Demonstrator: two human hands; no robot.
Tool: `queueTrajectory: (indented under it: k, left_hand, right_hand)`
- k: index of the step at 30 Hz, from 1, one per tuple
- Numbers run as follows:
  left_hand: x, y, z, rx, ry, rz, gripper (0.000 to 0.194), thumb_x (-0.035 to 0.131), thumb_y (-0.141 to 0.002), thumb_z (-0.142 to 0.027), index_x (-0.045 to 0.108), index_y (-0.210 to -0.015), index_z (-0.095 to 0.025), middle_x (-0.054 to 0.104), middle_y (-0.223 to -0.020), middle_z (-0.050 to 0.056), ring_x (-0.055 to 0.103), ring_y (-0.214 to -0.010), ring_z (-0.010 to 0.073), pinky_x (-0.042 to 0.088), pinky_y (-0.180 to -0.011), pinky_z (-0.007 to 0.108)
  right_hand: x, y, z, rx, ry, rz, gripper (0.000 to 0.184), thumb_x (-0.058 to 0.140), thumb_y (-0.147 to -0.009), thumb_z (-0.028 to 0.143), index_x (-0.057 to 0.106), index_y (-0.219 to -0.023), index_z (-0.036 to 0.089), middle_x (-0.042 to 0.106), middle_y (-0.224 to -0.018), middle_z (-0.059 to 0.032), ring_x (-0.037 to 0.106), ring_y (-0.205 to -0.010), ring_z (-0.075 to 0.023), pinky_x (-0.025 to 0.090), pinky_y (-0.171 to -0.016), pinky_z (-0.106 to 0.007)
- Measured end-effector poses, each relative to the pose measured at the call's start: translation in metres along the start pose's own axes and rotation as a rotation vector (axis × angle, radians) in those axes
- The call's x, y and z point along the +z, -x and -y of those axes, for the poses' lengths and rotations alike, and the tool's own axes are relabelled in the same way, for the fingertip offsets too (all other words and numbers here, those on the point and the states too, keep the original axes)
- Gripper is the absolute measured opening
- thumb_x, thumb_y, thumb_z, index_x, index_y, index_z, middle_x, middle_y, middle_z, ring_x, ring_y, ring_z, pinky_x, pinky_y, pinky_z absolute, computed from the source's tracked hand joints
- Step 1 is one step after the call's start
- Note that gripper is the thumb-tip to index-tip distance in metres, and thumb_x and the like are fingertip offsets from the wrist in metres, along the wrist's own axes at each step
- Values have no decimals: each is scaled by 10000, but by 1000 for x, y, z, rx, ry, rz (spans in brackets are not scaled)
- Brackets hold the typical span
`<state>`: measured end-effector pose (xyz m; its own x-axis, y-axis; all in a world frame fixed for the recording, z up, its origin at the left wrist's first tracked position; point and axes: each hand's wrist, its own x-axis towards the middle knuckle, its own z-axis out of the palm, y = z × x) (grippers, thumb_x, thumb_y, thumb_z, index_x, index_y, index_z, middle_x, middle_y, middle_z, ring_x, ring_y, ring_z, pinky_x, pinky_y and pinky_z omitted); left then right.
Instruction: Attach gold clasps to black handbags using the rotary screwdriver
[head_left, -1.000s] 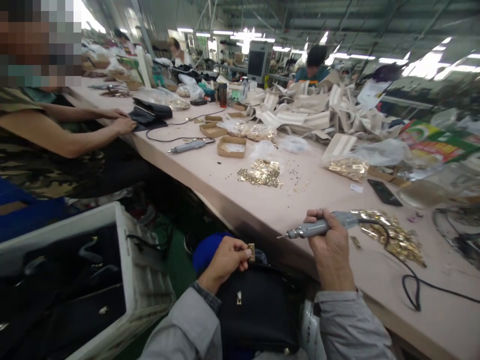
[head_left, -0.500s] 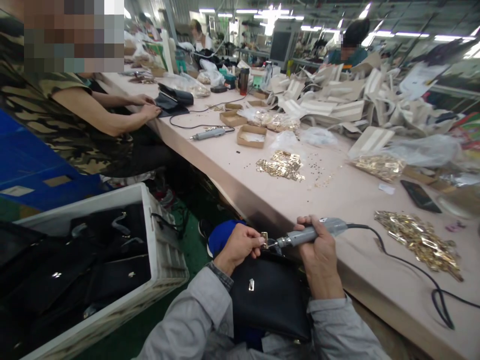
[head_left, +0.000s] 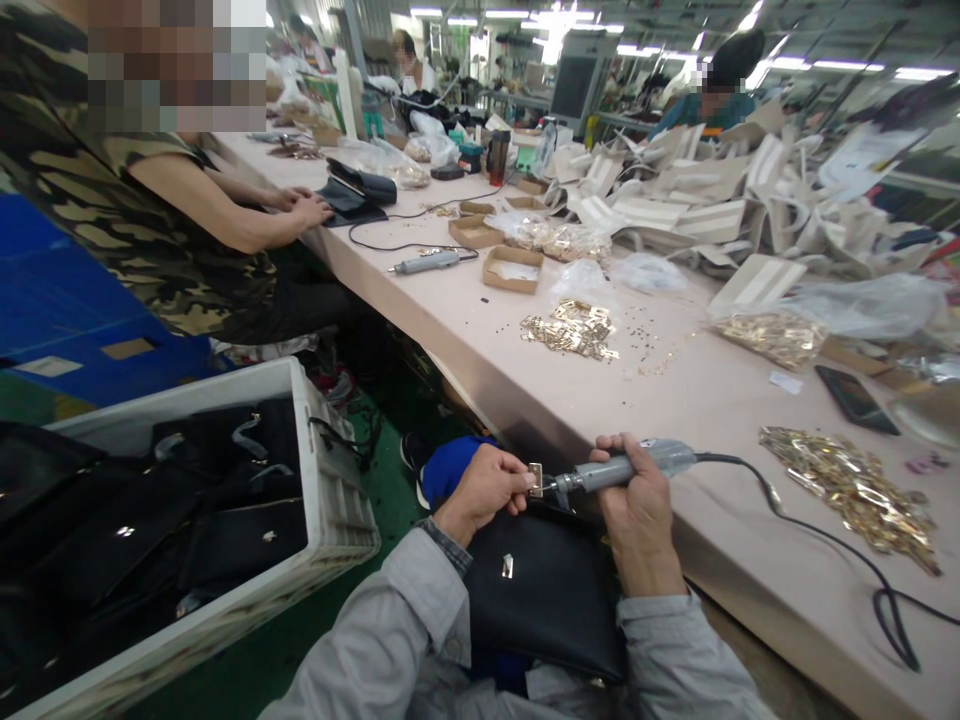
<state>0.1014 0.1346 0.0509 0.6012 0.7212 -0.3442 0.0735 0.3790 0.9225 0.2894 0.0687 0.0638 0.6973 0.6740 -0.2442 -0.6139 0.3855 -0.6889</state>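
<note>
1. Worktable (head_left: 442, 320): one; a knock could scatter its loose parts.
2. White crate (head_left: 337, 490): one; the packed bags (head_left: 247, 535) inside might scratch each other's fittings. They overlap too much to count.
3. Black flap bag (head_left: 555, 610): one on the lap (head_left: 504, 670), with one visible front clasp (head_left: 508, 567). Neither hand grips it, so a shifting knee could let it slide.
4. Electric screwdrivers: two. The right hand (head_left: 637, 500) is closed around one gray driver (head_left: 630, 464); a snag in its cord (head_left: 742, 466) could jerk the bit sideways. A second driver (head_left: 426, 262) lies on the table.
5. Gold plate (head_left: 535, 480): one, pinched by the left hand's (head_left: 491, 490) thumb and fingers above the bag, right by the bit; contact is unclear. A weak pinch could let it spin, or the bit skid into fingertips.
6. Loose gold fittings (head_left: 847, 490): two heaps, pieces uncountable.
</note>
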Motion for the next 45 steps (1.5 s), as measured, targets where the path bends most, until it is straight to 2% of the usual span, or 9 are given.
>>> queueTrajectory:
  k: [16,28,35,40,45]
  left_hand:
    - [2,-3,3,-2,-13,-20,129,704,-708,-171,696,-594,-110,596,-422,4,503,-356,78,375,-373,176]
    - [1,0,-3,-24,10,22,74,692,-612,-91,666,-549,-120,615,-440,5,537,-380,84,410,-380,169]
    - [-1,-3,-1,-41,21,34,30,721,-585,-91,694,-590,-104,635,-480,10,560,-401,96,435,-403,188]
    - [0,-2,-1,-41,15,37,79,747,-557,-82,705,-623,-99,634,-491,6,567,-418,105,428,-411,199]
    - [4,-1,-1,-23,-9,9,79,752,-549,-99,693,-600,-111,604,-475,-15,515,-413,90,374,-401,202]
  right_hand:
    - [4,8,4,-93,7,15,311,854,-741,176,597,-916,177,588,-829,16,631,-810,-135,543,-599,-199]
    - [2,9,3,-123,37,14,303,846,-746,171,587,-902,179,584,-822,19,639,-798,-139,547,-594,-212]
    - [4,11,4,-132,43,-26,326,868,-695,160,602,-884,156,595,-801,20,639,-788,-135,539,-595,-207]
    - [4,13,3,-157,64,-63,308,864,-700,179,603,-861,156,603,-783,16,643,-789,-143,533,-585,-206]
    - [3,13,3,-151,53,-76,295,853,-700,177,607,-861,154,593,-787,14,636,-786,-146,527,-578,-212]
